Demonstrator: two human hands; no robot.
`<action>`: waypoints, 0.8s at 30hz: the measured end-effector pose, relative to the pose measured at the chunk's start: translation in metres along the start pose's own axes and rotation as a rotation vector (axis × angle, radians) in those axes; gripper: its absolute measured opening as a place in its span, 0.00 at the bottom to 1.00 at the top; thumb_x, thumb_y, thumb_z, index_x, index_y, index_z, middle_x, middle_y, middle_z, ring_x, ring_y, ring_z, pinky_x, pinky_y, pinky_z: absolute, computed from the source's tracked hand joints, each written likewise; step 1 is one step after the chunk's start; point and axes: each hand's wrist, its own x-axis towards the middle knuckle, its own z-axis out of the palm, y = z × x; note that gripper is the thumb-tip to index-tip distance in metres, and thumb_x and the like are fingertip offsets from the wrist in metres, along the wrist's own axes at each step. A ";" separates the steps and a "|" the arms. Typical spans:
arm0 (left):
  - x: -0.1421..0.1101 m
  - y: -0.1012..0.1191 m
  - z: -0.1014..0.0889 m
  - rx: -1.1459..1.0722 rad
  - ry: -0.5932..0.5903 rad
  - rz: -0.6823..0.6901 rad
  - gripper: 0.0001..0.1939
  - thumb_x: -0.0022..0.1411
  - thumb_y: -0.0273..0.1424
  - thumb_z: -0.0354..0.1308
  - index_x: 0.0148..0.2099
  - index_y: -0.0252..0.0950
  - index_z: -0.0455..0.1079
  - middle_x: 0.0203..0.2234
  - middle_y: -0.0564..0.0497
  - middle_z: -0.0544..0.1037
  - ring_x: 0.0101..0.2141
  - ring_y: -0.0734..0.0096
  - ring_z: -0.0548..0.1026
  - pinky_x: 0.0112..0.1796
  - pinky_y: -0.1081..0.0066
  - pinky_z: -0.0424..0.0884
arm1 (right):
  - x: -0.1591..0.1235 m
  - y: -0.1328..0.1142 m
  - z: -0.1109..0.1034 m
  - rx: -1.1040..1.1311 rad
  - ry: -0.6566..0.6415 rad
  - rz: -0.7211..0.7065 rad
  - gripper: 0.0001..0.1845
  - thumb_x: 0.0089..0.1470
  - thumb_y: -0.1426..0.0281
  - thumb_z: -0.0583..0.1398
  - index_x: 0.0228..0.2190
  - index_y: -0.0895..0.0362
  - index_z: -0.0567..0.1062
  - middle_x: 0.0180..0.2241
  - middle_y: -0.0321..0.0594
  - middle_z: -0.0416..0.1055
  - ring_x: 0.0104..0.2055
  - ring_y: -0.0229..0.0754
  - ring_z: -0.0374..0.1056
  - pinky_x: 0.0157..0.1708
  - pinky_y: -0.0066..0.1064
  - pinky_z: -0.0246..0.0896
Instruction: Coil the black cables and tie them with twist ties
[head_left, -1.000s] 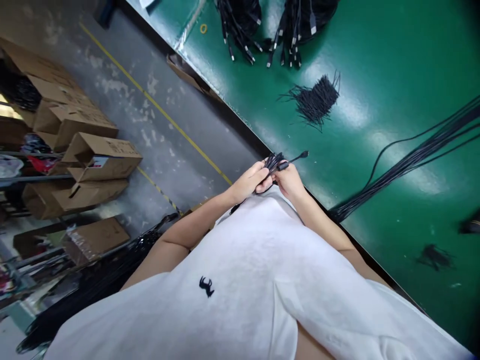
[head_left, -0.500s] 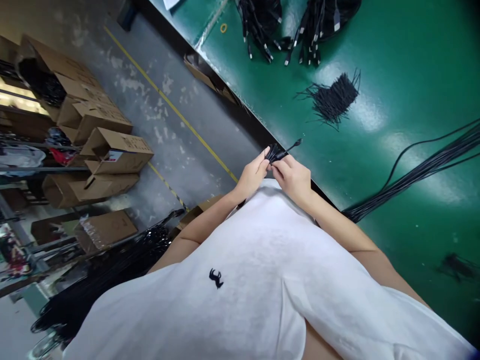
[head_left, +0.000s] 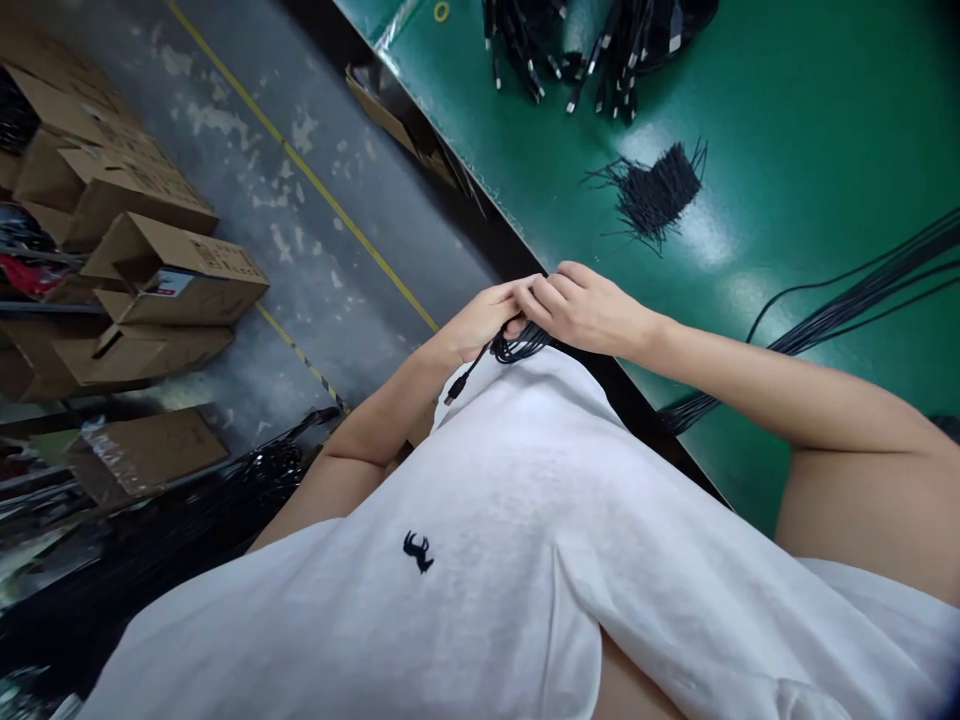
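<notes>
A coiled black USB cable (head_left: 519, 346) hangs under my two hands, just in front of the white shirt. My left hand (head_left: 484, 318) is closed around the coil from the left. From the right, the bent fingers of my right hand (head_left: 585, 306) press on the top of the same coil, touching the left fingers. One cable end with a plug (head_left: 457, 388) sticks out below my left hand, over the shirt. What lies between the fingertips is hidden. On the green table beyond them lies a pile of short black ties (head_left: 660, 192).
Bundles of black cables with metal plugs (head_left: 622, 60) lie at the green table's (head_left: 810, 130) far side. Long black cables (head_left: 840, 310) cross it at right. A yellow ring (head_left: 442, 12) sits near the edge. Cardboard boxes (head_left: 180, 270) stand on the floor at left.
The coil has turned over: its plug pointed up and right before and now points down and left. My right hand has moved over the coil, its forearm swinging outward. The view has shifted slightly.
</notes>
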 end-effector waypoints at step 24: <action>0.027 0.004 0.008 0.001 -0.001 0.232 0.19 0.58 0.23 0.50 0.50 0.34 0.73 0.30 0.51 0.76 0.31 0.74 0.72 0.36 0.74 0.68 | 0.034 0.002 -0.024 -0.250 -0.191 0.446 0.15 0.61 0.73 0.50 0.38 0.65 0.76 0.36 0.55 0.74 0.38 0.50 0.69 0.31 0.34 0.49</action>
